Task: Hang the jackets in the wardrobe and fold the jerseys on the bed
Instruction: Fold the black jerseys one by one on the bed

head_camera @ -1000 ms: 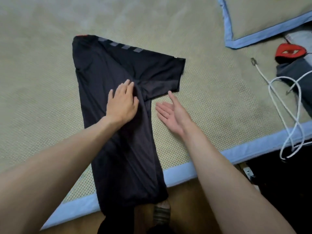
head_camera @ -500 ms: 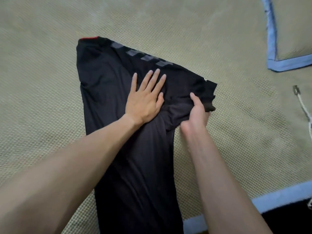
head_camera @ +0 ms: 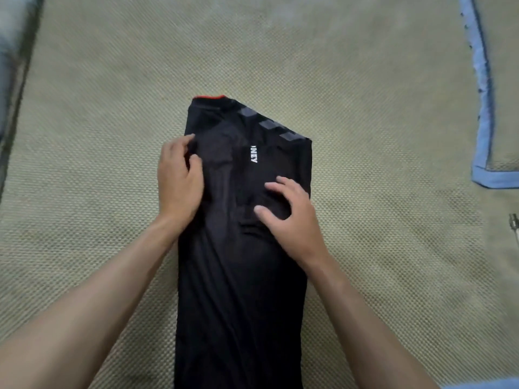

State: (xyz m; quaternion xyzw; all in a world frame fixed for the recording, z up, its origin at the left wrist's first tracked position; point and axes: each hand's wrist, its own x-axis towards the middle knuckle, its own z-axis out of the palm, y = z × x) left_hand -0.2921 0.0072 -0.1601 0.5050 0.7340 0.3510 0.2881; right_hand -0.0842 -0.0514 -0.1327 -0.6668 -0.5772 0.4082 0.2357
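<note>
A black jersey (head_camera: pixel 241 290) with a red collar edge, grey shoulder chevrons and white lettering lies on the bed as a long narrow strip, its right sleeve folded in over the body. My left hand (head_camera: pixel 178 182) rests on the jersey's left edge with curled fingers touching the cloth. On the folded-in sleeve lies my right hand (head_camera: pixel 289 217), its fingers spread and slightly bent, pressing the fabric down. The jersey's lower end runs out of the bottom of the frame.
The bed is covered by a beige woven mat (head_camera: pixel 379 113). A second mat or pillow with blue trim (head_camera: pixel 483 108) sits at the right. A white cable tip (head_camera: pixel 514 223) shows at the right edge. A dark edge (head_camera: pixel 16 80) runs along the left.
My right hand carried the right sleeve over onto the jersey's body and now presses on it. My left hand slid from the middle to the left edge. The view shifted left.
</note>
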